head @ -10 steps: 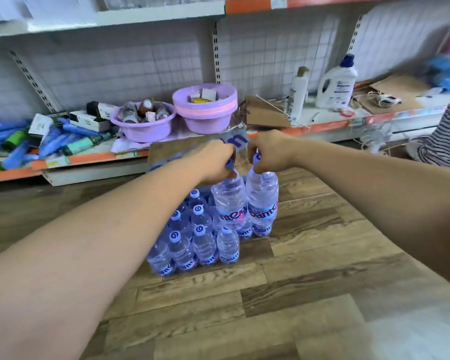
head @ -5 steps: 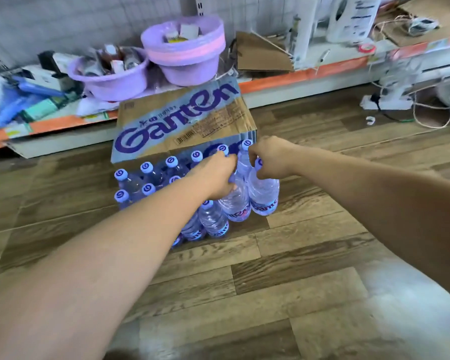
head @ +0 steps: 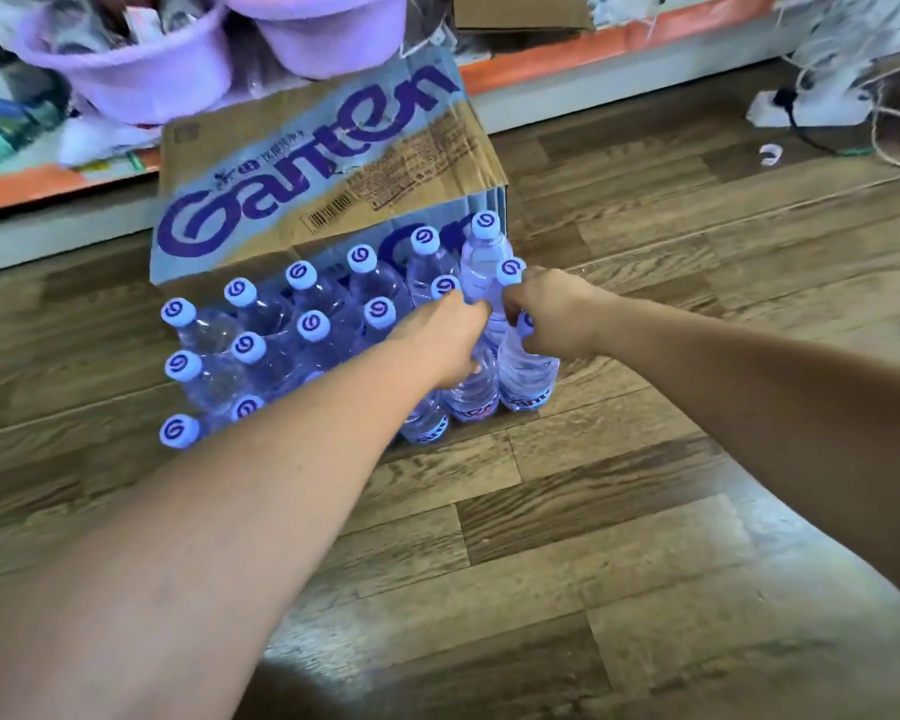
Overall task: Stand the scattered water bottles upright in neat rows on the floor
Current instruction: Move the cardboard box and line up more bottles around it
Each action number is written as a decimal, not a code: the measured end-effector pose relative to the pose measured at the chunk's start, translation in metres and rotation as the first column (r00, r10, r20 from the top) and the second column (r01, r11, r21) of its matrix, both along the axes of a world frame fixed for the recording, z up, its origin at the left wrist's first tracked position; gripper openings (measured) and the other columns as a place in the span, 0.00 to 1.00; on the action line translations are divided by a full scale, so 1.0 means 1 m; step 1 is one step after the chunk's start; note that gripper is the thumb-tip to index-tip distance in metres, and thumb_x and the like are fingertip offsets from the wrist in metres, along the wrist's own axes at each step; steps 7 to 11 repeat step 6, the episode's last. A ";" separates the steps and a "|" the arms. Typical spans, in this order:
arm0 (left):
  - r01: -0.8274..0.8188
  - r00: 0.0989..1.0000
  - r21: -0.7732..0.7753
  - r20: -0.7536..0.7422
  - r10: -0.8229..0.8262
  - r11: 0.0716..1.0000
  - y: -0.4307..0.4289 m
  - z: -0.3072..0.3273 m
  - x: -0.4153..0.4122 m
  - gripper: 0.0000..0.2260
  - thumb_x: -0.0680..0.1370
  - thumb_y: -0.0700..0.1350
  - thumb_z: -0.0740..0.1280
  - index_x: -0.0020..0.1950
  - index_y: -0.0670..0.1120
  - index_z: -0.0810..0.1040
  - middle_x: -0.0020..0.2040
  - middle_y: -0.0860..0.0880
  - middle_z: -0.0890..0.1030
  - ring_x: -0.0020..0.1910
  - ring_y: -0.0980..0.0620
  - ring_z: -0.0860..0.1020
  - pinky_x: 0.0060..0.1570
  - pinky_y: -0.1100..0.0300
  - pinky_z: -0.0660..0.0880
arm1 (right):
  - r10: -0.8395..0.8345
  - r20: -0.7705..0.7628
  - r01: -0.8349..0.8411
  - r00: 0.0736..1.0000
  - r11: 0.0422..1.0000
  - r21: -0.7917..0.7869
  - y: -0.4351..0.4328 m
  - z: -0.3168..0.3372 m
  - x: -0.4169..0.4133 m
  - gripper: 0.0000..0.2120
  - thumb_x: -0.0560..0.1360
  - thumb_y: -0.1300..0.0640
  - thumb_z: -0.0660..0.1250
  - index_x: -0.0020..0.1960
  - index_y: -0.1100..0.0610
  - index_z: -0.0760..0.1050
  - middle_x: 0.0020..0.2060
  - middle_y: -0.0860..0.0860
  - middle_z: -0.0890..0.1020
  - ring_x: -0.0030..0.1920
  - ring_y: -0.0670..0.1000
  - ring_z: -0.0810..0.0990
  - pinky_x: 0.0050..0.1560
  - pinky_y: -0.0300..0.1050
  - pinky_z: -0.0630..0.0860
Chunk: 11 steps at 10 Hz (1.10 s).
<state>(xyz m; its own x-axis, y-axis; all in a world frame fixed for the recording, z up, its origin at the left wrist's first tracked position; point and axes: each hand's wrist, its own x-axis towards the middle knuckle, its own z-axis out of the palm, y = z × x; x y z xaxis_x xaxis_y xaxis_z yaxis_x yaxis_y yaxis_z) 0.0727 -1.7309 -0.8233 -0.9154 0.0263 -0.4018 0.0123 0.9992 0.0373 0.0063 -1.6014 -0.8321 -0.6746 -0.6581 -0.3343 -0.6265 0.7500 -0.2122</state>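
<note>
Several clear water bottles (head: 261, 350) with pale blue caps stand upright in rows on the wooden floor, in front of a brown and blue Ganten carton (head: 323, 163). At the right end of the front row, my left hand (head: 445, 337) grips the neck of one bottle (head: 471, 394). My right hand (head: 552, 317) grips the neck of the bottle beside it (head: 528, 379), at the corner of the group. Both bottles stand on the floor, touching each other. My left forearm hides part of the front row.
Behind the carton runs a low shelf with an orange edge (head: 593, 54), holding two purple basins (head: 141, 70) and a cardboard piece. A white power strip with cables (head: 801, 109) lies on the floor at the far right. Bare wooden floor (head: 541, 537) stretches toward me.
Both hands have lowered the two bottles from the air onto the floor at the right end of the rows. The view has tilted downward and closer to the bottles.
</note>
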 end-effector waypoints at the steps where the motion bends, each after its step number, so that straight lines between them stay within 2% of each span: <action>1: 0.002 0.999 0.014 0.049 -0.003 1.000 0.000 -0.008 0.001 0.17 0.75 0.46 0.68 0.59 0.41 0.69 0.58 0.40 0.70 0.56 0.37 0.76 0.48 0.49 0.73 | 0.000 0.014 0.000 1.000 1.000 -0.003 0.002 -0.007 0.002 0.14 0.71 0.62 0.66 0.57 0.58 0.75 0.59 0.58 0.73 0.57 0.60 0.77 0.54 0.47 0.74; 2: -0.030 0.997 0.047 0.068 0.026 0.998 -0.002 -0.011 0.000 0.18 0.75 0.46 0.68 0.60 0.41 0.68 0.58 0.40 0.70 0.55 0.36 0.76 0.50 0.46 0.73 | 0.000 0.037 -0.001 0.999 1.000 0.005 0.002 -0.009 0.000 0.14 0.72 0.61 0.66 0.57 0.58 0.74 0.58 0.58 0.72 0.57 0.61 0.77 0.53 0.49 0.75; 4: -0.015 0.992 0.073 0.128 0.006 0.997 -0.007 -0.009 -0.007 0.20 0.75 0.49 0.68 0.63 0.43 0.68 0.58 0.42 0.70 0.56 0.38 0.75 0.44 0.51 0.69 | 0.096 0.072 -0.104 0.993 0.988 0.115 0.002 0.000 -0.008 0.16 0.73 0.59 0.66 0.60 0.59 0.71 0.58 0.58 0.72 0.55 0.60 0.77 0.47 0.45 0.70; 5: -0.014 0.986 0.115 0.168 -0.006 0.993 -0.013 -0.006 -0.008 0.28 0.75 0.53 0.68 0.70 0.45 0.63 0.63 0.43 0.70 0.60 0.39 0.74 0.51 0.50 0.72 | 0.146 0.109 -0.165 0.983 0.966 0.200 -0.003 0.001 -0.014 0.19 0.73 0.58 0.67 0.62 0.58 0.69 0.58 0.57 0.73 0.57 0.60 0.76 0.50 0.47 0.73; 6: -0.077 0.986 0.171 0.161 0.049 0.982 -0.022 0.004 -0.003 0.32 0.77 0.57 0.64 0.75 0.47 0.55 0.68 0.43 0.69 0.62 0.39 0.74 0.56 0.48 0.73 | 0.175 0.147 -0.209 0.974 0.941 0.265 -0.007 0.004 -0.016 0.21 0.74 0.56 0.68 0.64 0.58 0.68 0.59 0.58 0.73 0.59 0.60 0.75 0.53 0.48 0.73; 11: -0.077 0.986 0.171 0.161 0.049 0.982 -0.022 0.004 -0.003 0.32 0.77 0.57 0.64 0.75 0.47 0.55 0.68 0.43 0.69 0.62 0.39 0.74 0.56 0.48 0.73 | 0.175 0.147 -0.209 0.974 0.941 0.265 -0.007 0.004 -0.016 0.21 0.74 0.56 0.68 0.64 0.58 0.68 0.59 0.58 0.73 0.59 0.60 0.75 0.53 0.48 0.73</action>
